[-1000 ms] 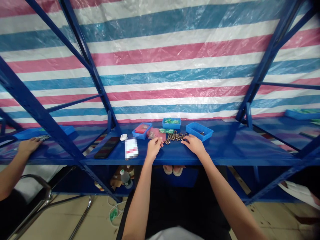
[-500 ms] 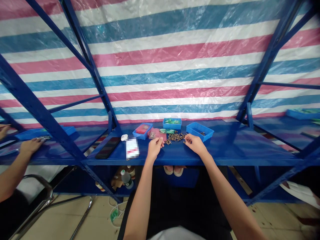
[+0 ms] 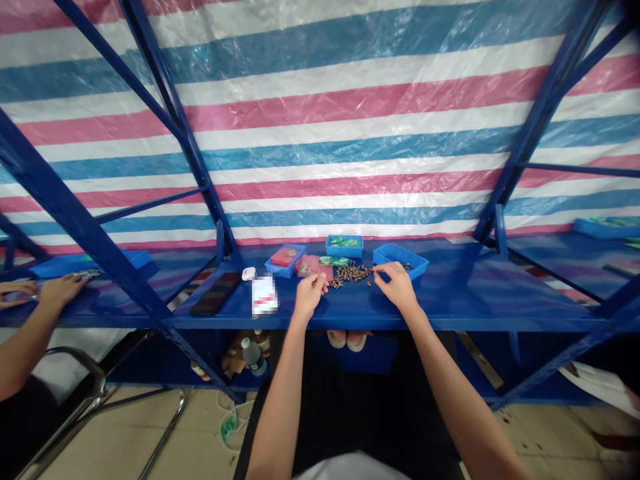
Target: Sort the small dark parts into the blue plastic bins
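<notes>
1. Both grips are at the brass-coloured pile (image 3: pixel 353 272): left hand (image 3: pixel 310 293) at its left edge, fingers curled; right hand (image 3: pixel 395 283) at its right edge, fingertips drawn together. Whether either is closed on a part, I cannot tell.
2. Fingertip handling of small parts seems in hand, calling for a precise pinch.
3. Right of the pile, a blue tray (image 3: pixel 419 270) contains a few small parts.
4. Behind it, another tray (image 3: pixel 345 253) holds green packets; leftward, a third (image 3: pixel 280 272) holds red items.
</notes>
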`<state>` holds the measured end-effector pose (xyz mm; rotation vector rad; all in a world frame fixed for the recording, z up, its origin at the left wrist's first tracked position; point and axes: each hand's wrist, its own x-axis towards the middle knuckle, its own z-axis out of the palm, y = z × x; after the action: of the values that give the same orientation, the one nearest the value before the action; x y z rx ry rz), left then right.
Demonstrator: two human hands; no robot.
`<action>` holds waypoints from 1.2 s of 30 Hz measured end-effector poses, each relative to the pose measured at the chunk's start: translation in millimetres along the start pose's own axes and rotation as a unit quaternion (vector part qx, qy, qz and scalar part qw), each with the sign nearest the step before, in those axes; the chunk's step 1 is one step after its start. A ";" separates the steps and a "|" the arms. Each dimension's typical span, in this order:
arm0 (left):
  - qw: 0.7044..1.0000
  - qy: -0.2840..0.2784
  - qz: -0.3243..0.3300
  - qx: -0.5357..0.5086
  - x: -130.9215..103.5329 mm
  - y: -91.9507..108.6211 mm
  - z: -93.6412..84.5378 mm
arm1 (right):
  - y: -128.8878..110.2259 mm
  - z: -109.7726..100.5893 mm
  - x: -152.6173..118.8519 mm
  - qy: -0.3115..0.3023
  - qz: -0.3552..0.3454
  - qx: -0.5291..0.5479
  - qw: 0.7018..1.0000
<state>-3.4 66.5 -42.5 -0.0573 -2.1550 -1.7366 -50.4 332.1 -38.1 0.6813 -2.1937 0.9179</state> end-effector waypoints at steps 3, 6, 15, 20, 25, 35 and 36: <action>1.000 0.001 0.005 0.005 0.4 -1.6 -0.5 | 0.7 -3.7 0.2 0.074 0.045 -0.076 0.993; 1.000 0.001 0.010 0.010 0.4 -2.6 -0.8 | 2.1 -4.0 -2.4 0.140 0.123 -0.168 0.968; 1.000 -0.002 -0.001 -0.005 -0.8 1.4 -0.3 | -5.8 -0.5 -6.6 0.027 0.018 -0.191 0.981; 1.000 0.000 -0.001 -0.001 -1.4 2.8 -0.3 | 1.0 5.9 -5.4 -0.137 0.016 -0.140 0.980; 1.000 0.001 -0.005 0.001 -1.7 3.6 -0.2 | 4.4 7.2 -4.0 -0.166 0.022 -0.096 0.981; 1.000 0.001 -0.005 -0.002 -0.1 1.6 0.2 | -0.5 -1.5 -3.4 -0.075 0.043 0.069 0.994; 1.000 0.000 -0.004 -0.003 -0.3 1.7 0.2 | -0.5 -2.3 -3.5 -0.071 0.034 0.074 0.994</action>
<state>-2.8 67.2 -41.0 -0.0495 -2.1535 -1.7465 -46.9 334.2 -39.2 0.7651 -2.3029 1.1058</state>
